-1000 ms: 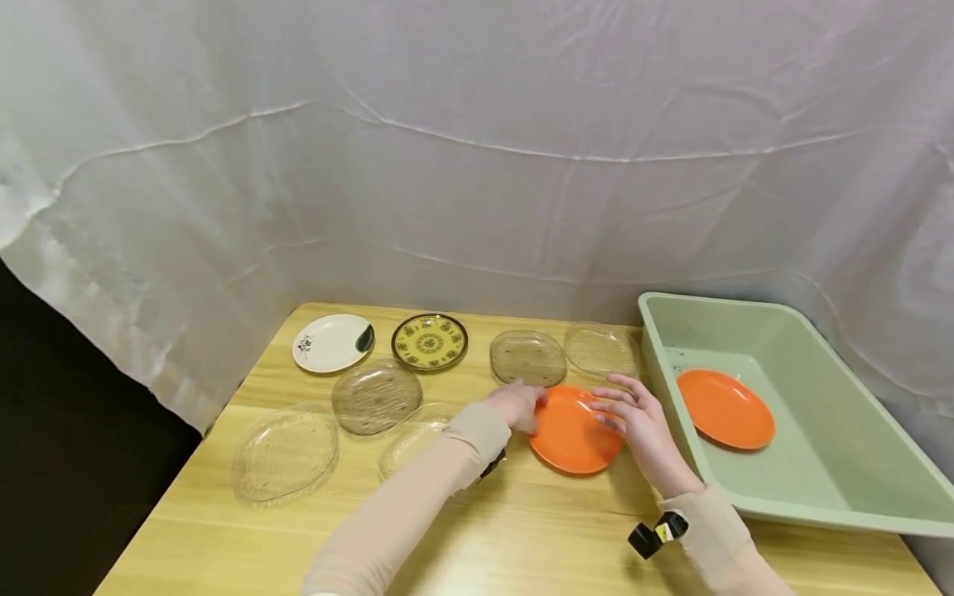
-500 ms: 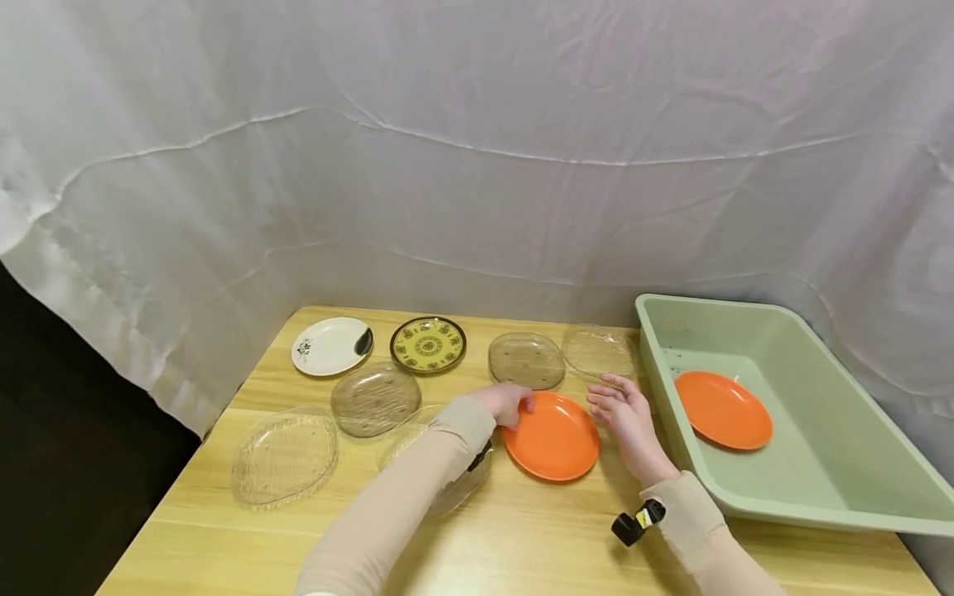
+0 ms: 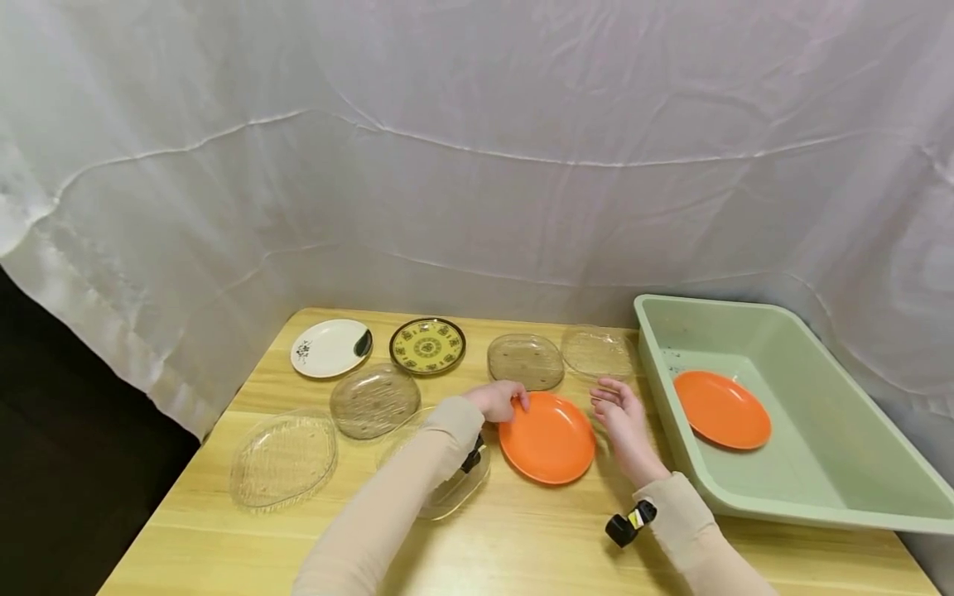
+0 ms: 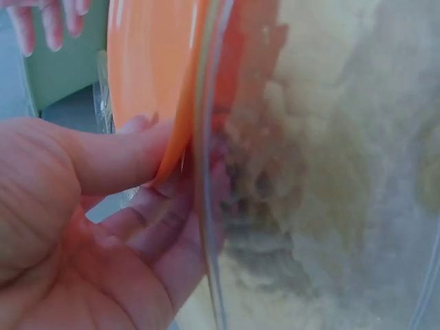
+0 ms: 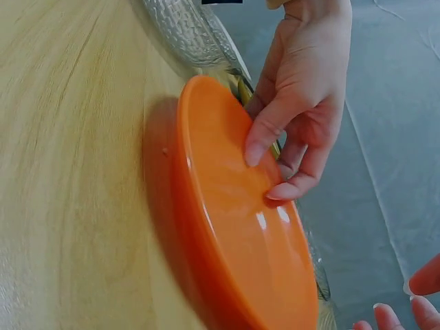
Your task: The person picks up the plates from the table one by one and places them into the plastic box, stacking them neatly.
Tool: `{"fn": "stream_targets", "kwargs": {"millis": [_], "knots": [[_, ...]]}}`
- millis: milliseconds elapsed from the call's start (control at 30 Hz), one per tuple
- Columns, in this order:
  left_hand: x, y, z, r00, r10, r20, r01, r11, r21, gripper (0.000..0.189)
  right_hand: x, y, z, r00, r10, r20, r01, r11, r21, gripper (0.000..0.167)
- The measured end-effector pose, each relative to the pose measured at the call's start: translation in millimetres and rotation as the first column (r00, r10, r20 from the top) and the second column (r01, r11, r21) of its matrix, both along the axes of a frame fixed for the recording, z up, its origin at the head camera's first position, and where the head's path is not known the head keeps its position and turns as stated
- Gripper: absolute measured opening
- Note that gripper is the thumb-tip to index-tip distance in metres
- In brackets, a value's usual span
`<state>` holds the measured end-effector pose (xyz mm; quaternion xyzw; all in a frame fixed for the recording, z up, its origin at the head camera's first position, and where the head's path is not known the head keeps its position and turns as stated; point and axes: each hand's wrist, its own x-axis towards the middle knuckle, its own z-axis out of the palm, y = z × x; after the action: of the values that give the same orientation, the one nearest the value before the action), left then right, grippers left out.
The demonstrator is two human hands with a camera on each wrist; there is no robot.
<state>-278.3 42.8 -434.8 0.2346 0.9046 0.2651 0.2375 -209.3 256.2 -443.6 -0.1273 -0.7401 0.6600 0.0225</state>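
Note:
My left hand (image 3: 496, 401) pinches the left rim of a round orange plate (image 3: 550, 443) lying at the middle of the wooden table. In the left wrist view the thumb (image 4: 117, 159) is on the plate's upper face, with other fingers curled under its edge. My right hand (image 3: 624, 424) hovers beside the plate's right side, fingers loosely extended and holding nothing. Under my left forearm lies a clear textured plate (image 3: 452, 494), partly hidden by the sleeve. A second orange plate (image 3: 723, 410) lies in the green tub (image 3: 820, 507) on the right.
Behind are a smoky plate (image 3: 525, 362) and a clear plate (image 3: 596, 352). Further left stand a yellow patterned plate (image 3: 428, 346), a white plate (image 3: 331, 348), another smoky plate (image 3: 375, 401) and a large clear plate (image 3: 284, 459). A pale curtain (image 3: 477, 207) hangs behind the table.
My left hand has taken hold of the orange plate's rim and drawn the plate left, away from the tub. The right hand has shifted slightly left too, staying off the plate.

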Motion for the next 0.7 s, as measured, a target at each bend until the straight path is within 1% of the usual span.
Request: {"fn": "stream_targets", "kwargs": {"millis": [167,267,333,400,533,600,700], "knots": [[-4.9,-7.3,-5.2,0.999,0.020,0.045,-0.023,0.996,0.086,0.053,-1.3,-1,-3.1,1.000,-0.004,0.010,0.004,1.000,-0.003,0.053],[-6.9,-10.7,-8.4,0.995,0.024,0.093,-0.035,0.991,0.129,0.067,-1.5,-1,-5.0,1.000,-0.007,0.027,0.008,1.000,-0.019,0.053],[-7.7,-12.2,-10.2,0.993,0.030,0.114,-0.047,0.987,0.151,0.071,-1.7,0,-6.5,0.999,-0.008,0.037,0.009,0.999,-0.033,0.053],[-8.1,-13.2,-11.6,0.991,0.038,0.130,-0.060,0.984,0.167,0.069,-1.7,0,-7.4,0.999,-0.010,0.041,0.011,0.999,-0.045,0.053],[-8.3,-14.5,-12.5,0.993,0.065,0.094,-0.080,0.982,0.169,0.055,-1.6,1,-8.8,0.999,-0.001,0.045,0.004,0.999,-0.055,0.053],[-7.7,-15.1,-12.3,0.993,0.085,0.084,-0.099,0.979,0.176,0.052,-1.3,0,-9.3,0.999,0.005,0.047,-0.003,0.998,-0.058,0.054],[-6.2,-16.1,-11.9,0.988,0.116,0.100,-0.134,0.970,0.201,0.050,-0.6,-1,-9.9,0.999,0.013,0.049,-0.010,0.998,-0.064,0.053]]}}
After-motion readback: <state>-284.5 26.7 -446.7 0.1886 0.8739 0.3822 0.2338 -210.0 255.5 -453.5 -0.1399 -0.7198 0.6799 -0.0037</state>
